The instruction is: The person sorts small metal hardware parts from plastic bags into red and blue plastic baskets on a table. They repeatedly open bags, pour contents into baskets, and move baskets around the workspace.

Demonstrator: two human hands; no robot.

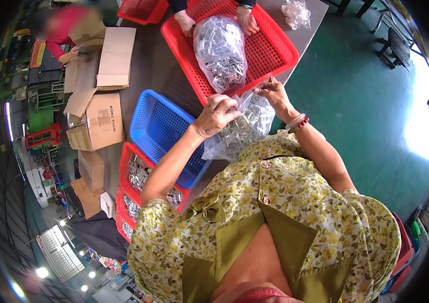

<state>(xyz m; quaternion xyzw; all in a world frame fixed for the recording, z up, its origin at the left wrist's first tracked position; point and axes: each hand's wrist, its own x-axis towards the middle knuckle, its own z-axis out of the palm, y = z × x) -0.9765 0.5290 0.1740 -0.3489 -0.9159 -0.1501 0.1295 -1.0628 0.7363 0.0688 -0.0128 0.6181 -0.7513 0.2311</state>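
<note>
A clear plastic bag (pixel 249 123) of small shiny metal parts hangs between my hands, close to my body at the table's edge. My left hand (pixel 217 115) is closed on the left side of its upper edge. With fingers pinched, my right hand (pixel 274 95) holds the edge at the upper right. Just beyond is a red perforated basket (pixel 275 53), where a larger clear bag (pixel 219 50) of similar metal parts lies. Another person's two hands (pixel 247 21) reach into that basket on either side of the larger bag.
A blue perforated basket (pixel 146 118) sits left of my left forearm. Nearer are red baskets (pixel 123 166) with metal parts. Cardboard boxes (pixel 104 121) line the table's left side, where another person (pixel 65 30) stands. Crumpled clear plastic (pixel 296 13) lies at the far right corner.
</note>
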